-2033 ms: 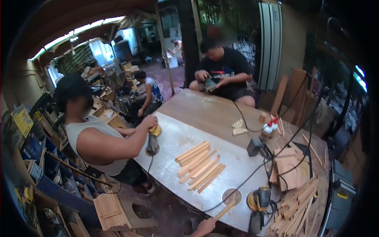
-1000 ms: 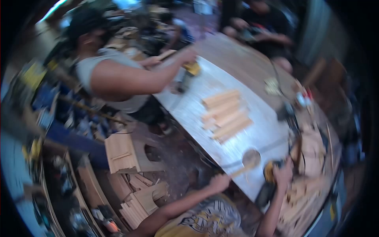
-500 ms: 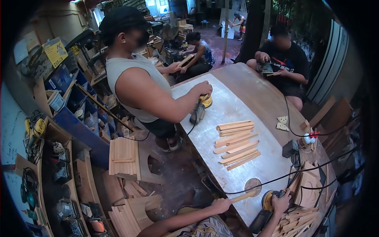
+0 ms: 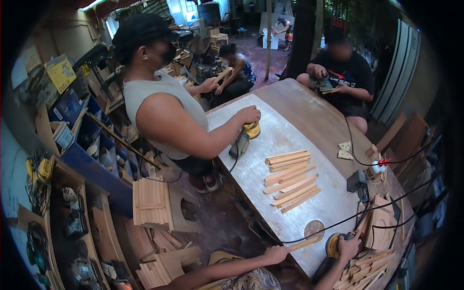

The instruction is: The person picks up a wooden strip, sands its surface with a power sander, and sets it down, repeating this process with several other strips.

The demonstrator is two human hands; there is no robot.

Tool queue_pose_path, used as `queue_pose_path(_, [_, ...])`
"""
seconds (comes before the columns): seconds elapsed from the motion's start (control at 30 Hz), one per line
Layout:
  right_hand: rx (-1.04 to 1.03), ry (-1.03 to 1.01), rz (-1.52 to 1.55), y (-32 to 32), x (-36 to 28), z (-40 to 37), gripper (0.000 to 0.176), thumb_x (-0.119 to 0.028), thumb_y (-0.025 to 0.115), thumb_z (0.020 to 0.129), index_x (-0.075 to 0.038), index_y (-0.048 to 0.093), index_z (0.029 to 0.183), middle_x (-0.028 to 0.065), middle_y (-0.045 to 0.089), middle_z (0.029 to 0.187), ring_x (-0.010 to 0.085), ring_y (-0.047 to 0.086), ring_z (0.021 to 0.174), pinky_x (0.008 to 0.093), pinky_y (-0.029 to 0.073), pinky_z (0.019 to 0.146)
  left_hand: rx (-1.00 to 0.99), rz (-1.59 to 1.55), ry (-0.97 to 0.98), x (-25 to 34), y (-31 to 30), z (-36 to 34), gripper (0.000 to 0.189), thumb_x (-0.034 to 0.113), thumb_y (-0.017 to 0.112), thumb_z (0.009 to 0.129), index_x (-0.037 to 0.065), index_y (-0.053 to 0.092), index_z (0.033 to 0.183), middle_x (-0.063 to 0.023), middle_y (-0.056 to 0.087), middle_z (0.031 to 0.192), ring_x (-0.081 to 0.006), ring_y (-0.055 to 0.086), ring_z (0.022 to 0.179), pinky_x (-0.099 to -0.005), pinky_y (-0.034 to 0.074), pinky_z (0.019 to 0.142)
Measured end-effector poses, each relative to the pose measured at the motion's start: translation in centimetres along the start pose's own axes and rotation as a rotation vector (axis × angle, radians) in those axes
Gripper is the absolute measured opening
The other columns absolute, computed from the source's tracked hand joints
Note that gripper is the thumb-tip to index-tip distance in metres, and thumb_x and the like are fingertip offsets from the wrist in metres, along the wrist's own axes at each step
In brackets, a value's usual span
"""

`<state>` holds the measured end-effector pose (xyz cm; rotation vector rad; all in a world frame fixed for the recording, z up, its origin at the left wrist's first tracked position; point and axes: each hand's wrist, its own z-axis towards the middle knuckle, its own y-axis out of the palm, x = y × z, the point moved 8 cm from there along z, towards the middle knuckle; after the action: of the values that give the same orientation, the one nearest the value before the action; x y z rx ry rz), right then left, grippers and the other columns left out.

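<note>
My left hand (image 4: 276, 254) is closed around the near end of a thin wooden slat (image 4: 304, 242), which points right over the metal-topped table. Wrapped over a yellow and black orbital sander (image 4: 333, 245), my right hand (image 4: 349, 245) sits just right of the slat's far end. The sander's pad faces left, and a small gap seems to separate it from the slat. Beyond my hands, a group of wooden slats (image 4: 291, 181) lies in a loose row on the metal sheet (image 4: 256, 181). A heap of more slats (image 4: 367, 270) lies beside my right forearm.
Across the table a co-worker's hand (image 4: 249, 115) rests on another yellow sander (image 4: 251, 130). A second person (image 4: 345, 77) sits at the far right corner with a sander. Black cables (image 4: 386, 200) cross the table's right side. Stacked wood (image 4: 151, 203) stands on the left.
The camera view has shifted slightly. My hands keep hold of the slat and the sander, with little movement between them.
</note>
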<state>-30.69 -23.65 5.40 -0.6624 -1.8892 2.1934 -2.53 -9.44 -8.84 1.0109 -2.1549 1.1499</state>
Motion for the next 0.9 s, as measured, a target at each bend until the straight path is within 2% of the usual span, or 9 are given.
queue_pose_path(0.27, [-0.020,0.056,-0.036,-0.8,-1.0,-0.4,0.072,-0.031,0.078,0.075,-0.017,0.047,0.138,0.0216,0.057,0.123,0.0458,0.065,0.104,0.0538,0.053,0.089,-0.030,-0.088,-0.067,-3.2,2.0,3.5,0.066,0.052,0.033,0.106,0.000,0.073,0.100,-0.0337,0.068,0.102,-0.0546,0.063,0.105,-0.0610,0.049,0.093])
queue_pose_path(0.37, [-0.062,0.026,-0.028,-0.9,-0.9,0.1,0.074,-0.032,0.077,0.075,-0.017,0.046,0.140,0.0227,0.057,0.125,0.0469,0.064,0.107,0.0538,0.053,0.091,-0.012,-0.060,0.036,-5.9,5.0,6.3,0.064,0.054,0.040,0.105,0.000,0.072,0.095,-0.0256,0.072,0.087,-0.0449,0.071,0.085,-0.0538,0.054,0.078])
queue_pose_path(0.43, [-0.064,0.000,-0.024,-1.0,-0.8,-0.2,0.074,-0.032,0.076,0.075,-0.017,0.046,0.140,0.0228,0.057,0.125,0.0467,0.064,0.107,0.0538,0.053,0.091,-0.186,-0.504,0.191,-7.0,7.7,7.2,0.058,0.056,0.045,0.103,0.003,0.068,0.094,-0.0082,0.063,0.068,-0.0242,0.061,0.055,-0.0407,0.050,0.054])
queue_pose_path(0.47, [-0.051,-0.032,-0.021,-1.2,-1.0,-0.6,0.071,-0.030,0.076,0.074,-0.017,0.047,0.137,0.0224,0.057,0.123,0.0457,0.064,0.105,0.0535,0.053,0.089,-0.401,-0.843,-0.096,-8.1,9.3,6.2,0.050,0.058,0.049,0.101,0.010,0.063,0.097,0.0057,0.044,0.062,-0.0076,0.037,0.044,-0.0281,0.032,0.039])
queue_pose_path(0.5, [-0.039,-0.087,-0.027,-1.6,-1.3,-0.4,0.067,-0.028,0.077,0.073,-0.017,0.049,0.134,0.0219,0.057,0.120,0.0448,0.065,0.103,0.0531,0.053,0.086,-0.377,-0.843,-0.067,-7.6,9.0,5.7,0.045,0.056,0.051,0.099,0.012,0.063,0.101,0.0072,0.042,0.062,-0.0061,0.034,0.042,-0.0259,0.026,0.035])
queue_pose_path(0.6, [-0.085,-0.234,0.031,-0.7,-1.1,0.3,0.069,-0.023,0.083,0.069,-0.014,0.050,0.129,0.0224,0.056,0.119,0.0450,0.064,0.103,0.0525,0.053,0.086,-0.221,-0.758,-0.054,-7.0,7.8,5.2,0.042,0.049,0.049,0.102,0.011,0.064,0.095,0.0055,0.040,0.061,-0.0068,0.033,0.042,-0.0266,0.027,0.035])
queue_pose_path(0.63, [-0.113,-0.289,0.054,-0.3,-0.7,0.5,0.070,-0.022,0.084,0.067,-0.014,0.050,0.129,0.0228,0.056,0.119,0.0452,0.064,0.103,0.0528,0.053,0.086,-0.133,-0.686,-0.047,-6.6,6.6,4.4,0.052,0.053,0.045,0.104,0.007,0.065,0.089,-0.0007,0.050,0.061,-0.0146,0.047,0.047,-0.0331,0.041,0.043])
queue_pose_path(0.7, [-0.171,-0.359,0.074,-0.4,-0.3,0.8,0.071,-0.022,0.084,0.067,-0.015,0.050,0.130,0.0228,0.056,0.121,0.0453,0.064,0.104,0.0525,0.053,0.088,0.165,-0.166,0.122,-3.9,3.7,2.8,0.068,0.050,0.033,0.108,0.000,0.068,0.078,-0.0192,0.071,0.080,-0.0388,0.070,0.086,-0.0465,0.052,0.087])
queue_pose_path(0.9, [-0.337,-0.549,0.114,0.3,0.2,1.2,0.081,-0.030,0.087,0.068,-0.013,0.051,0.139,0.0248,0.054,0.132,0.0440,0.063,0.109,0.0504,0.054,0.091,0.243,0.294,0.082,0.9,1.5,-0.1,0.030,0.022,0.051,0.094,0.001,0.073,0.096,-0.0279,0.069,0.094,-0.0446,0.069,0.090,-0.0553,0.054,0.081])
